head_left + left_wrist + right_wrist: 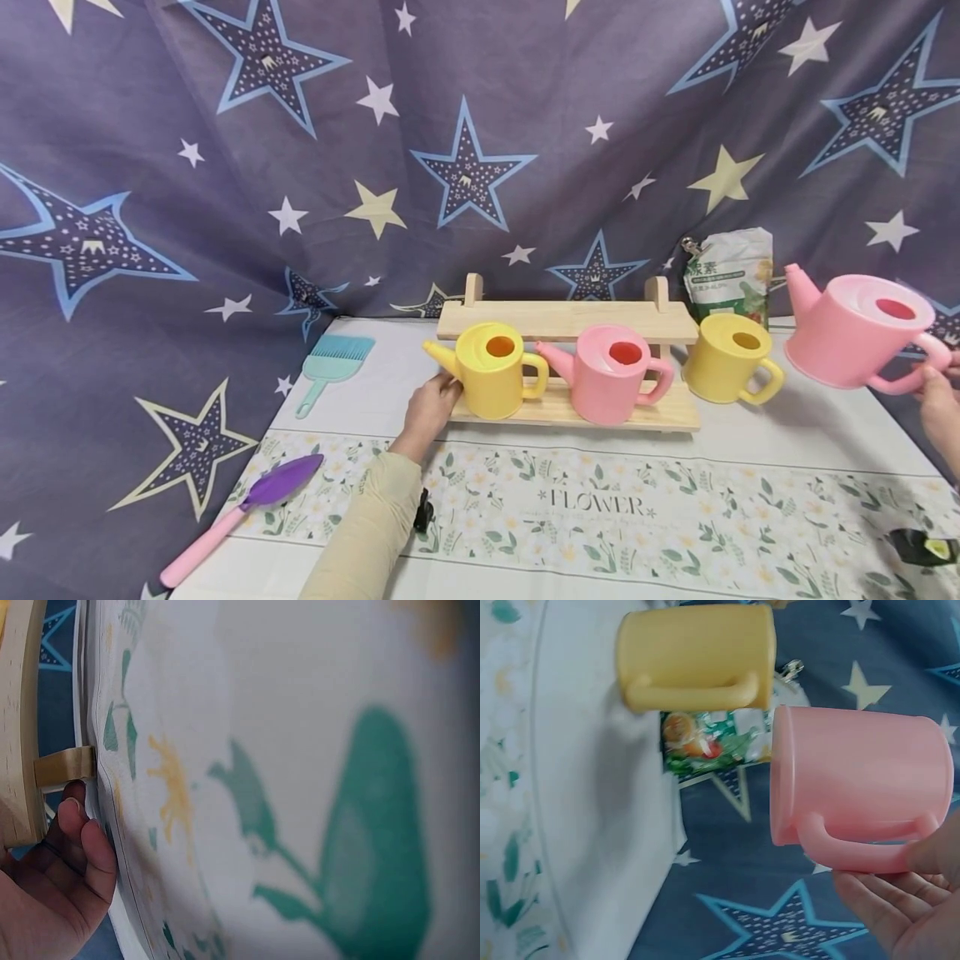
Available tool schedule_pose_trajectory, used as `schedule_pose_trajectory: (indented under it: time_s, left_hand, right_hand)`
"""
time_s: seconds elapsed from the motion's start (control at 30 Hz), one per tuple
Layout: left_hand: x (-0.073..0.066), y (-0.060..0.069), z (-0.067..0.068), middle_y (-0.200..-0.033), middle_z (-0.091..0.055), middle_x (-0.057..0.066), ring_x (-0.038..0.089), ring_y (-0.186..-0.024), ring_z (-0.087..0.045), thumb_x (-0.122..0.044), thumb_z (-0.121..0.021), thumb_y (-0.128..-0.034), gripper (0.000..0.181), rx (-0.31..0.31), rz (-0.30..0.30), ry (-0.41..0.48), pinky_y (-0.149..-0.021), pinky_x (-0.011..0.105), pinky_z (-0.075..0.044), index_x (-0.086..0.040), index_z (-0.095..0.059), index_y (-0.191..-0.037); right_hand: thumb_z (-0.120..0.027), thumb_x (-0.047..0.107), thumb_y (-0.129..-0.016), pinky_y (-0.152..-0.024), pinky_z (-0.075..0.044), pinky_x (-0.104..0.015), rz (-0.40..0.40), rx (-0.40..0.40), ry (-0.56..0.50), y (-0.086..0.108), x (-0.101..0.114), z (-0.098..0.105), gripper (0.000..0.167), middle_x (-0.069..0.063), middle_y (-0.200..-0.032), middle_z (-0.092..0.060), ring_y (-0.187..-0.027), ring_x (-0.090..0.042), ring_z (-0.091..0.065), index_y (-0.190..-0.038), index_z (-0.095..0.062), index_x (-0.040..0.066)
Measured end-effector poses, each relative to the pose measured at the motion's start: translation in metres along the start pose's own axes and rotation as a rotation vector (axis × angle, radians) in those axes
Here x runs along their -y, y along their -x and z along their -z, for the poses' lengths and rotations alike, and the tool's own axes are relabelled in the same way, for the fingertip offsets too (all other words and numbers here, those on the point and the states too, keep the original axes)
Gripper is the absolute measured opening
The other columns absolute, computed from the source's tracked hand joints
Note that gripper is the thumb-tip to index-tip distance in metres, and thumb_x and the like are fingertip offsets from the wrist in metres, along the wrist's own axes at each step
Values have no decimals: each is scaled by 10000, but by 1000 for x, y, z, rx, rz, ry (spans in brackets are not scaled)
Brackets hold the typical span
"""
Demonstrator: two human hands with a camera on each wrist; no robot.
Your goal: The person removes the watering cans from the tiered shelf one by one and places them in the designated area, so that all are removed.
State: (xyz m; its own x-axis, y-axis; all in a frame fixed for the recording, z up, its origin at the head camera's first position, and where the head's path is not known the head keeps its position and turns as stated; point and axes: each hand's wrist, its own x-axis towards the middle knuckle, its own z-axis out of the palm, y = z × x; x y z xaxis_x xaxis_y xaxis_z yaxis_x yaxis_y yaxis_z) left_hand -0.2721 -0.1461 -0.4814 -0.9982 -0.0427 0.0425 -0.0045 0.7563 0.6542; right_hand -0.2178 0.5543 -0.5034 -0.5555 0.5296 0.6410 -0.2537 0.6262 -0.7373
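Observation:
My right hand point(942, 408) grips the handle of a pink watering can point(851, 333), lifted above the right side of the table; the right wrist view shows the fingers round that handle. At the left end of a two-tier wooden shelf point(566, 318), my left hand point(432, 410) holds the lower board, its fingers point(96, 851) curled beneath it beside a short foot. The thumb is hidden. On that lower board stand a yellow watering can point(489, 383) and a second pink watering can point(606, 392). Another yellow watering can point(720, 362) stands right of the shelf.
Behind the right-hand yellow can stands a clipped white-and-green bag point(731, 271). A teal brush point(330, 367) and a purple trowel with pink handle point(281, 483) lie at the left. Starry cloth point(450, 67) hangs behind the table with its flower-printed cover point(600, 533).

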Motion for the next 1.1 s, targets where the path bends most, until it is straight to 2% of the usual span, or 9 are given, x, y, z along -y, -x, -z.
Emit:
schedule_pose_trajectory:
  time_s: [0.17, 0.2, 0.33, 0.43, 0.57, 0.7, 0.77, 0.9, 1.1]
  left_hand:
    - [0, 0, 0, -1333, -590, 147, 378, -1208, -556, -385, -510, -1002, 420, 2, 1, -2, -993, 547, -427, -210, -569, -1380]
    - [0, 0, 0, -1336, -588, 145, 376, -1210, -555, -387, -509, -1003, 421, 4, 3, -2, -994, 546, -426, -212, -568, -1381]
    - [0, -1, -1, -1338, -588, 141, 371, -1211, -555, -393, -503, -1004, 426, 9, 8, -1, -995, 542, -428, -213, -564, -1385]
    - [-1, -1, -1, -1342, -586, 136, 369, -1215, -553, -400, -499, -1006, 429, 11, 12, -2, -999, 541, -425, -216, -560, -1389]
    - [0, -1, -1, -1348, -583, 130, 367, -1219, -549, -406, -498, -1005, 431, 11, 17, 0, -1003, 542, -422, -223, -557, -1392]
    - [0, 0, -2, -1345, -585, 129, 366, -1218, -551, -406, -502, -1003, 429, 9, 19, 4, -1001, 541, -424, -228, -561, -1389]
    - [0, 0, -2, -1346, -584, 130, 366, -1221, -549, -399, -503, -1004, 426, 7, 15, 2, -1002, 543, -422, -225, -563, -1388]
    - [0, 0, -1, -1348, -583, 127, 361, -1226, -546, -397, -510, -1003, 422, 2, 13, 1, -1007, 538, -420, -223, -567, -1384]
    - [-1, 0, 0, -1351, -579, 132, 362, -1230, -543, -400, -505, -1006, 427, 6, 15, -3, -1010, 533, -419, -222, -561, -1389]
  right_hand:
    - [-419, 11, -995, -651, -344, 52, -80, 23, -23, 21, 56, 0, 181, 169, -899, -549, -696, 210, -431, -1038, -535, 144]
    - [-411, 38, -1001, -654, -336, 57, -99, 28, 12, 24, 55, 0, 235, 242, -906, -480, -703, 206, -423, -1059, -496, 249]
    - [-396, 57, -998, -566, -335, 25, -160, 101, 179, 31, 54, 0, 232, 119, -943, -472, -719, 192, -349, -1155, -481, 205]
    - [-399, 49, -983, -485, -337, -60, -181, 171, 308, 34, 60, 1, 301, -121, -988, -533, -713, 173, -307, -1253, -444, -77]
    - [-395, 15, -955, -466, -326, -119, -223, 228, 421, 43, 89, -1, 365, -331, -1061, -533, -713, 56, -391, -1270, -387, -168]
    - [-393, 4, -947, -461, -330, -131, -266, 256, 439, 52, 117, -3, 348, -359, -1076, -518, -699, 1, -436, -1245, -378, -175]
    - [-402, 35, -956, -490, -344, -154, -286, 272, 457, 53, 119, -3, 350, -346, -1087, -527, -683, 114, -347, -1248, -386, -157]
    - [-423, 84, -975, -589, -302, -216, -313, 317, 500, 55, 119, -3, 385, -352, -1194, -541, -697, 75, -349, -1296, -400, -127]
    - [-437, 99, -971, -644, -288, -322, -291, 339, 538, 58, 113, -3, 379, -352, -1206, -552, -853, -394, -493, -1273, -419, -130]
